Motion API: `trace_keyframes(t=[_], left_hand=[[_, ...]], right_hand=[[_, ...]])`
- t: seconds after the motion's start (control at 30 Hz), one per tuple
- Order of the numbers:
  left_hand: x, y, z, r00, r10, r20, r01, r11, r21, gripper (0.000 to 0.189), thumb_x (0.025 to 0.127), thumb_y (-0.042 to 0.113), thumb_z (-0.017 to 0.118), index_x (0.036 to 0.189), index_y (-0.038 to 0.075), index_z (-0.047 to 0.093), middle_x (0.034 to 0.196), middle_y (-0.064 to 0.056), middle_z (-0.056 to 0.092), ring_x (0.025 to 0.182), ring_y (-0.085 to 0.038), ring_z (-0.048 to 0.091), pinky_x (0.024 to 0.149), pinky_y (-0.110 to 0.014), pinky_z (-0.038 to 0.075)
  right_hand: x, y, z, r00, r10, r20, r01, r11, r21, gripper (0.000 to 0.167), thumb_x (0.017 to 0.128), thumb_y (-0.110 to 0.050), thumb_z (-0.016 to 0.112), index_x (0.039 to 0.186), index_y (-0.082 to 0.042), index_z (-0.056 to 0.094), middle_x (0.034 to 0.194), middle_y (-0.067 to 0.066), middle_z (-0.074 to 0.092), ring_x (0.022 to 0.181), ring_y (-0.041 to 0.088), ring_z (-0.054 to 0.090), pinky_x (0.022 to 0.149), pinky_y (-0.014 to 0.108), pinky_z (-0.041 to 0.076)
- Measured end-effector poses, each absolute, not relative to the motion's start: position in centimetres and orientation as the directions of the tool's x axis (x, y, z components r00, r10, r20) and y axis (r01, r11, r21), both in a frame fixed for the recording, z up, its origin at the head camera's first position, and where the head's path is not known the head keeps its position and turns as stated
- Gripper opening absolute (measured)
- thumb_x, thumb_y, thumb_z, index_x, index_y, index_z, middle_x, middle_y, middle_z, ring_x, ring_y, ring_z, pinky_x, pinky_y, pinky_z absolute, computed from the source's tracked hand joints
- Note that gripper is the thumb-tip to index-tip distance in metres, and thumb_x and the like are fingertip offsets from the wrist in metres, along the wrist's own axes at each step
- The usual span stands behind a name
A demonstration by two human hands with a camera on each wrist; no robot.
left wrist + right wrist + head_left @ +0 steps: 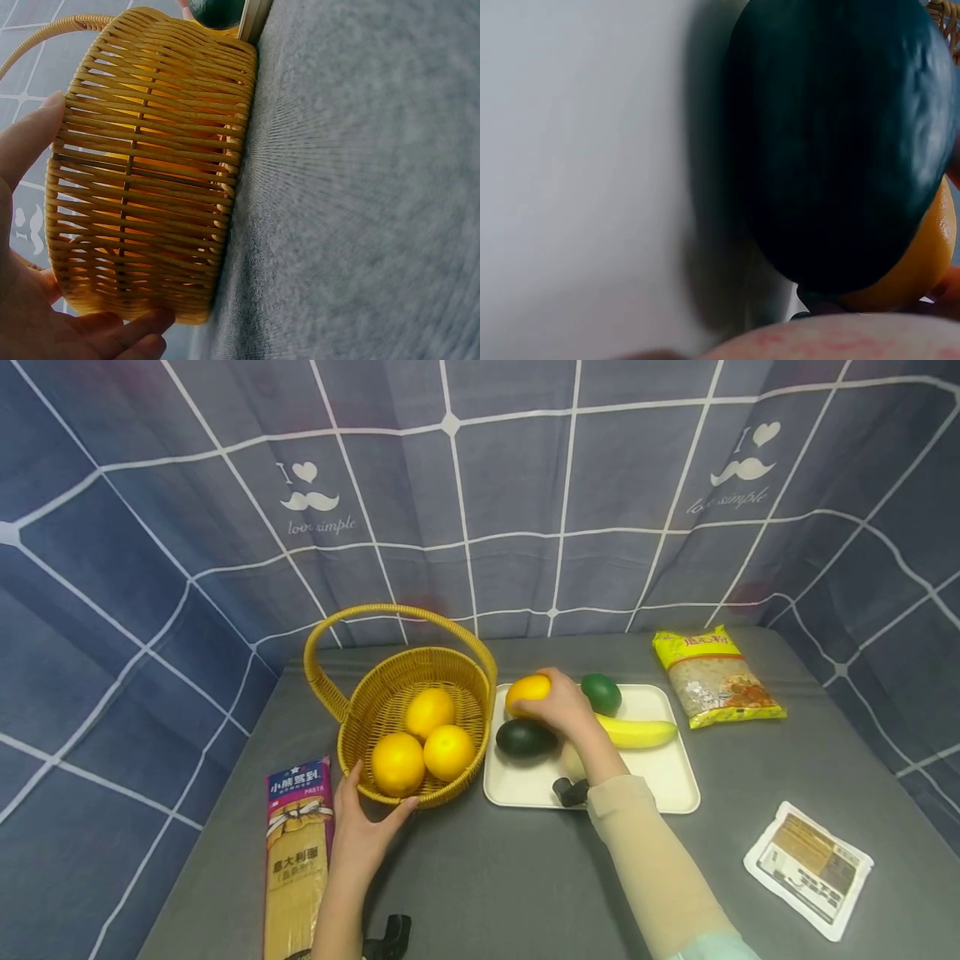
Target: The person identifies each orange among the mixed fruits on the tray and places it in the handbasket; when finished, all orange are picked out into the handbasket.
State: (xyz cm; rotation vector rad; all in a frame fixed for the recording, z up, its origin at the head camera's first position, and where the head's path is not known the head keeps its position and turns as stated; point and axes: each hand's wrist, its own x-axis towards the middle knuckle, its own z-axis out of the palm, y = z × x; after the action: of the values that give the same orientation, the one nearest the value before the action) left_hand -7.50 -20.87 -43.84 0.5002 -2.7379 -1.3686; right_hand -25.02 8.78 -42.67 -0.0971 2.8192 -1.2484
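Note:
A woven yellow basket (412, 727) with a tall handle holds several oranges (397, 764). My left hand (363, 827) holds the basket's near left side, thumb and fingers spread around its wall; the left wrist view shows the thumb at the rim and the fingers (142, 334) against the weave. Over the white tray (517, 789), my right hand (566, 706) grips an orange (527, 692) at the tray's far left. A dark green avocado-like fruit (525, 739) lies just in front of it and fills much of the right wrist view, partly covering the orange (922, 259).
On the tray are a yellow banana (637, 732), a green fruit (602, 694) and a pale item (572, 762) mostly hidden by my right arm. A pasta packet (296, 860) lies left, a yellow bag (716, 681) back right, a white packet (810, 868) front right.

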Motion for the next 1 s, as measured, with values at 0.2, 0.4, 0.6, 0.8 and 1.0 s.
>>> trace_keyframes(t=[0.2,0.4,0.6,0.8,1.0], left_hand=[[-7.5,-20.8,-43.8,-0.948,-0.301,-0.104,-0.265,0.565,0.782,0.105,0.079,0.054,0.074,0.156,0.02,0.01,0.158,-0.02,0.004,0.141,-0.044,0.014,0.107,-0.066,0.018],[-7.4,-20.7,-43.6,-0.947,-0.304,-0.103,-0.266,0.564,0.781,0.104,0.079,0.052,0.074,0.156,0.02,0.011,0.158,-0.02,0.005,0.141,-0.044,0.014,0.107,-0.066,0.018],[-7.4,-20.8,-43.7,-0.948,-0.303,-0.094,-0.259,0.567,0.782,0.104,0.079,0.052,0.074,0.156,0.019,0.011,0.158,-0.02,0.005,0.141,-0.044,0.014,0.107,-0.066,0.019],[-7.5,-20.9,-44.0,-0.948,-0.298,-0.109,-0.267,0.561,0.784,0.105,0.08,0.052,0.073,0.156,0.02,0.009,0.158,-0.02,0.003,0.141,-0.044,0.014,0.107,-0.067,0.018],[-7.6,-20.9,-44.0,-0.949,-0.295,-0.107,-0.262,0.559,0.786,0.105,0.08,0.052,0.073,0.156,0.02,0.009,0.158,-0.02,0.003,0.142,-0.044,0.013,0.107,-0.067,0.018]], right_hand=[[-24.9,9.0,-42.6,-0.998,-0.064,-0.023,-0.026,0.669,-0.743,0.085,0.069,-0.05,0.079,0.137,-0.01,0.047,0.129,0.018,0.055,0.111,0.036,0.052,0.094,0.051,0.043],[-24.8,9.5,-42.6,-0.999,-0.045,-0.007,-0.023,0.634,-0.773,0.087,0.069,-0.053,0.08,0.138,-0.012,0.046,0.13,0.016,0.055,0.111,0.034,0.053,0.094,0.05,0.043],[-24.4,9.9,-42.3,-0.999,-0.039,-0.009,-0.016,0.593,-0.805,0.086,0.07,-0.051,0.08,0.139,-0.012,0.046,0.134,0.016,0.052,0.115,0.035,0.052,0.097,0.052,0.042],[-23.8,10.1,-41.5,-1.0,-0.031,0.002,-0.02,0.572,-0.82,0.085,0.071,-0.05,0.08,0.14,-0.014,0.045,0.136,0.015,0.051,0.114,0.034,0.052,0.096,0.051,0.043],[-22.7,10.4,-40.0,-0.999,-0.012,0.045,-0.045,0.53,-0.847,0.083,0.071,-0.047,0.082,0.139,-0.015,0.046,0.134,0.012,0.052,0.111,0.032,0.054,0.093,0.049,0.046]])
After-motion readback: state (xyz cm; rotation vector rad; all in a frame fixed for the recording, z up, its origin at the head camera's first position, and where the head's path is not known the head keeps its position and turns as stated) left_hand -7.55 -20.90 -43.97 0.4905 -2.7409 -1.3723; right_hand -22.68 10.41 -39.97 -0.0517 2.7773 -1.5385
